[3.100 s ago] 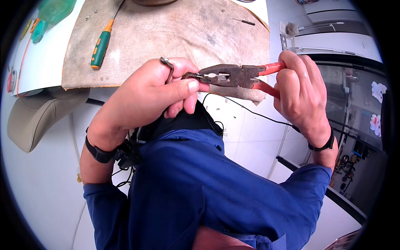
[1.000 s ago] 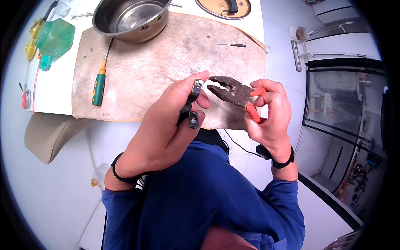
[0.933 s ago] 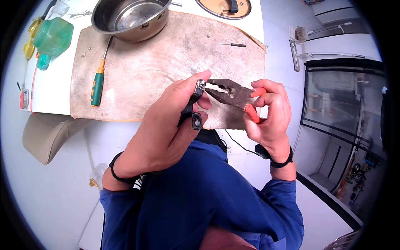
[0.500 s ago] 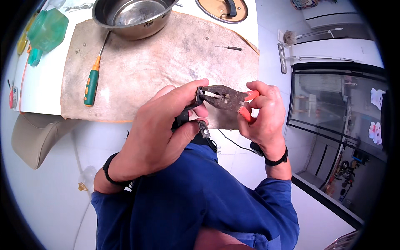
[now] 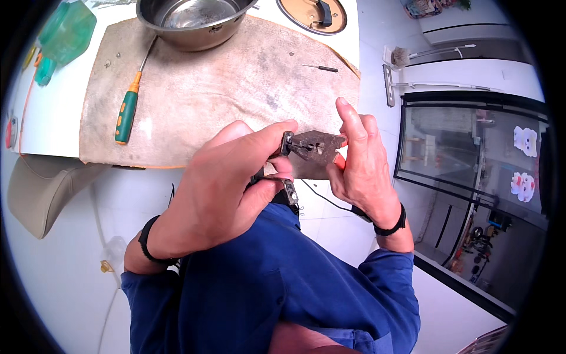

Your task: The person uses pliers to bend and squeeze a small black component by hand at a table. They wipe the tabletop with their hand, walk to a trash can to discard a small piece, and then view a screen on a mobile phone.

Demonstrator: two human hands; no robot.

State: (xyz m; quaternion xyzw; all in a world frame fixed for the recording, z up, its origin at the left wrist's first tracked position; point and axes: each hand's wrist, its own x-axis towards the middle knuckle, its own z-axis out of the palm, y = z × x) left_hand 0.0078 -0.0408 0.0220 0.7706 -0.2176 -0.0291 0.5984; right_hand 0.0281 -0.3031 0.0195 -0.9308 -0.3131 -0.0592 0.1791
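Observation:
My left hand (image 5: 221, 177) is closed around a dark piece with two metal ends (image 5: 289, 192), which looks like a pot handle; most of it is hidden by my fingers and palm. In my right hand (image 5: 367, 168) are worn combination pliers (image 5: 321, 146) with orange-red grips. The tips of the pliers' jaws meet the upper end of the dark piece, beside my left index fingertip. My right index finger is stretched out along the outer side of the pliers, while the other fingers stay around the grips. Both hands are just over the near edge of the mat, above my lap.
A stained beige mat (image 5: 194, 112) covers much of the white table. On it lie a green-and-orange screwdriver (image 5: 126, 115) and a thin black screwdriver (image 5: 327, 69). Behind are a steel pot (image 5: 197, 38), a round lid (image 5: 295, 9) and a green plastic jar (image 5: 71, 32). A beige seat (image 5: 50, 189) stands left.
The pliers' jaws have closed closer together at the dark piece's upper end. My right index finger has straightened and lifted off the grip. The whole view has shifted slightly.

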